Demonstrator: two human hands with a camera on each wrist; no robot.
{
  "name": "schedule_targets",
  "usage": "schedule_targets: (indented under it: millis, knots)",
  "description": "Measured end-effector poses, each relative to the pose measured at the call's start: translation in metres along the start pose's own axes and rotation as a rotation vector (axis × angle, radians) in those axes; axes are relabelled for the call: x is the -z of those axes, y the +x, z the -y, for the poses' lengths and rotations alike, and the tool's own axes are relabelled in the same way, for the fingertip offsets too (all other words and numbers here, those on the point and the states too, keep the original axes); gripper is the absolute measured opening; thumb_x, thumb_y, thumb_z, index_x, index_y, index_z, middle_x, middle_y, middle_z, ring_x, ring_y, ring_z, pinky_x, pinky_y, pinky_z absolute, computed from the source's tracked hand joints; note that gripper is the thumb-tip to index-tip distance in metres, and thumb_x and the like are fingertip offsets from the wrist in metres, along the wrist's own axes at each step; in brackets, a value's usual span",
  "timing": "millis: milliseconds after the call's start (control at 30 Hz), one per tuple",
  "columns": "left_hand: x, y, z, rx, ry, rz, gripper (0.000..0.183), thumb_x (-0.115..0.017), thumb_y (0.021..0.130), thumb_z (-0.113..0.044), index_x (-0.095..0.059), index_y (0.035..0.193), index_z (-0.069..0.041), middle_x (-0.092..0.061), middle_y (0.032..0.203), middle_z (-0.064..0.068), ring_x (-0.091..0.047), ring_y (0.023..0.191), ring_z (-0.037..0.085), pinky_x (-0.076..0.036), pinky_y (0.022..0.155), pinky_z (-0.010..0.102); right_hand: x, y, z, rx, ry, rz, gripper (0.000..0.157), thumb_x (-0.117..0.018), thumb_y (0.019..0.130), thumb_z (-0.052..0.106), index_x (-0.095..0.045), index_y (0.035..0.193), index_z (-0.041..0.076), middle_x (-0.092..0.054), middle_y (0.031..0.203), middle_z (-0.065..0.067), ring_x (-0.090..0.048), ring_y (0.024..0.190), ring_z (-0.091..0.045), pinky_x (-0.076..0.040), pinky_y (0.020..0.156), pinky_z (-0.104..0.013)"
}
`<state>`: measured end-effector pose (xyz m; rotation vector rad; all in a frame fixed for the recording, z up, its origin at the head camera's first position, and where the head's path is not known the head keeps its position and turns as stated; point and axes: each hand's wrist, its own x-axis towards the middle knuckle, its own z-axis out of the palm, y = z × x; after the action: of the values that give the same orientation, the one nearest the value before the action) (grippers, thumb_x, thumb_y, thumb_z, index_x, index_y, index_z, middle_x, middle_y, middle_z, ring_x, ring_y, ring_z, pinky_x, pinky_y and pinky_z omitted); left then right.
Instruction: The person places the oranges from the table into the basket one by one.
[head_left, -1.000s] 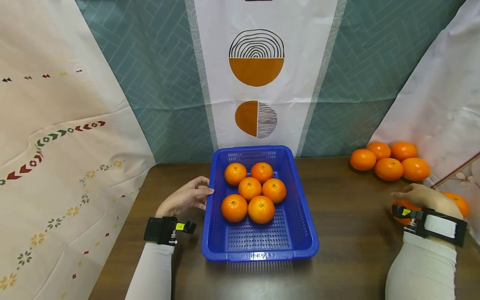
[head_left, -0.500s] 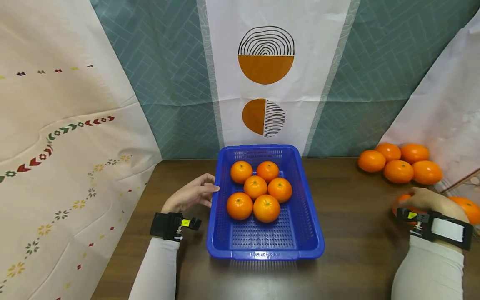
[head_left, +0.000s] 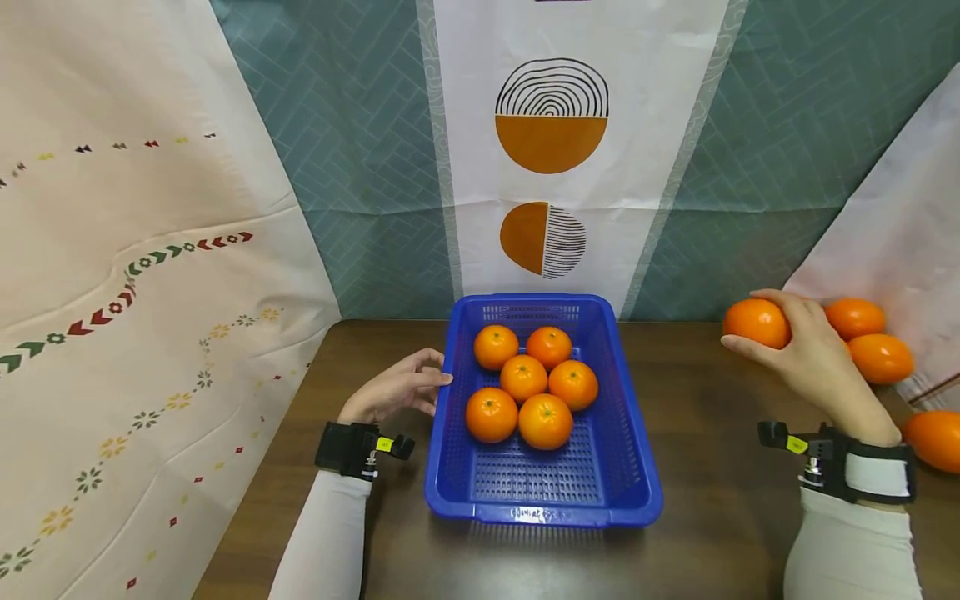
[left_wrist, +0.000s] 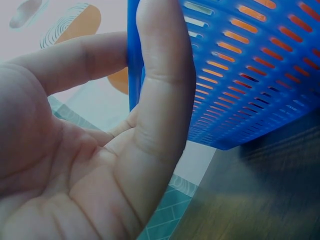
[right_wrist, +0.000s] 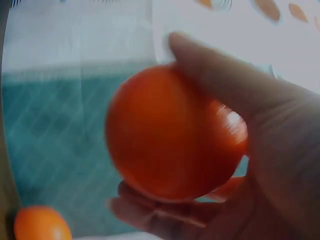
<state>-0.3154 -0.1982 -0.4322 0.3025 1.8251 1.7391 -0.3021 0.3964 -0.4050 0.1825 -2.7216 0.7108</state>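
My right hand (head_left: pixel 813 358) grips an orange (head_left: pixel 757 323), thumb on one side and fingers on the other, raised above the table at the right. In the right wrist view the held orange (right_wrist: pixel 175 134) fills the middle, slightly blurred. My left hand (head_left: pixel 401 386) pinches the left rim of a blue plastic basket (head_left: pixel 540 514). The left wrist view shows the thumb and a curled finger (left_wrist: pixel 162 100) on either side of that rim, with the slotted basket wall (left_wrist: pixel 235 75) beyond. Several oranges (head_left: pixel 545 421) lie inside the basket, mostly toward its back and left.
More oranges (head_left: pixel 881 358) sit at the back right of the brown table (head_left: pixel 705 467), some hidden behind the right hand. Another orange (head_left: pixel 936 440) lies by the right edge. Patterned cloths (head_left: pixel 375 167) hang behind and on both sides.
My right hand has lifted the orange off the table and carried it up and to the left. My left hand stays on the basket rim. The whole head view has shifted slightly.
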Motion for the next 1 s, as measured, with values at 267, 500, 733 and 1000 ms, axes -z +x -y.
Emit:
schedule_targets:
  millis: [267,500,733,1000]
  knots:
    - [-0.004,0.006,0.002,0.004,0.001,0.001,0.032,-0.058,0.104,-0.009,-0.043,0.131,-0.002,-0.070,0.103,0.012,-0.072,0.081,0.024,-0.065,0.074,0.036,0.010,-0.011,0.113,0.177,0.300,0.018,0.053,-0.058,0.108,0.016,-0.040,0.157,0.012,-0.046,0.149,-0.026,-0.047,0.118,-0.044,-0.033,0.096,-0.012]
    - [-0.006,0.005,0.002,0.012,0.002,-0.009,0.032,-0.058,0.104,-0.009,-0.043,0.131,-0.002,-0.070,0.102,0.012,-0.071,0.082,0.024,-0.064,0.075,0.036,-0.006,-0.014,0.138,0.231,0.359,0.060,0.057,-0.063,0.105,0.016,-0.041,0.158,0.021,-0.047,0.151,-0.016,-0.049,0.120,-0.025,-0.031,0.094,-0.006]
    - [-0.005,0.004,0.002,0.017,0.003,-0.021,0.032,-0.058,0.104,-0.008,-0.042,0.131,-0.002,-0.071,0.102,0.013,-0.071,0.081,0.024,-0.065,0.074,0.037,-0.016,-0.015,0.155,0.248,0.332,0.114,0.063,-0.077,0.095,0.018,-0.050,0.152,0.022,-0.054,0.140,-0.011,-0.054,0.112,-0.022,-0.042,0.086,-0.013]
    - [-0.002,0.001,-0.001,0.006,0.009,-0.029,0.031,-0.058,0.104,-0.009,-0.043,0.130,-0.002,-0.070,0.100,0.012,-0.071,0.081,0.025,-0.065,0.075,0.038,-0.022,-0.012,0.171,0.293,0.352,0.192,0.063,-0.081,0.092,0.018,-0.053,0.148,0.023,-0.056,0.138,-0.002,-0.054,0.113,-0.019,-0.048,0.085,-0.018]
